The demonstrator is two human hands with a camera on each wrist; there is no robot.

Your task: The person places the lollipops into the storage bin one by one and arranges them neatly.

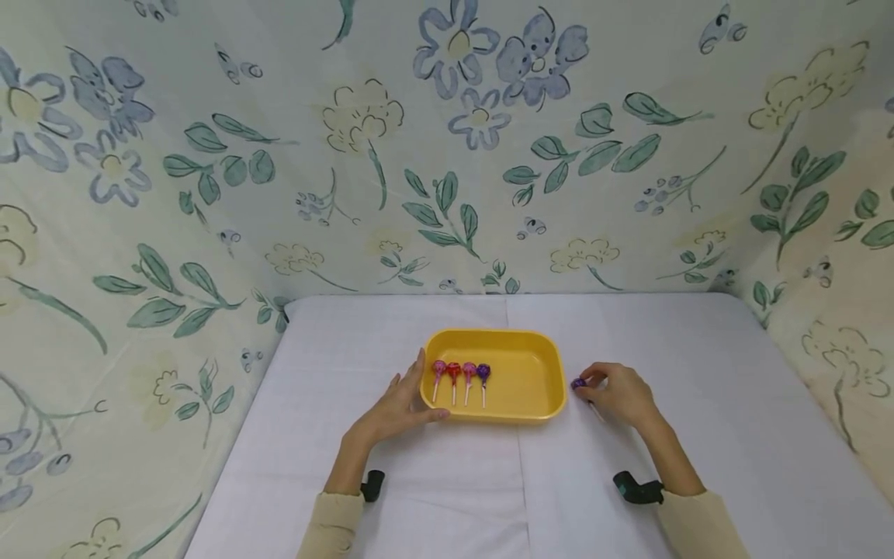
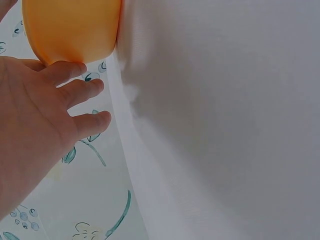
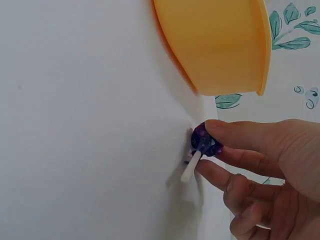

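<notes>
A yellow tray (image 1: 524, 384) lies on the white cloth, with several wrapped lollipops (image 1: 454, 373) side by side in its left part: pink, red, pink and purple. My left hand (image 1: 394, 407) rests against the tray's left end, thumb along the front edge and fingers spread along the side. The left wrist view shows those fingers mostly straight at the tray's outer wall (image 2: 75, 35). Just right of the tray, my right hand (image 1: 621, 394) pinches a purple lollipop (image 3: 204, 142) by its wrapped head between thumb and fingers. Its white stick points away from the palm.
White cloth (image 1: 447, 481) covers the table around the tray. A floral curtain (image 1: 447, 155) hangs behind the table and along its sides. Dark wrist devices (image 1: 637, 489) sit by both sleeves.
</notes>
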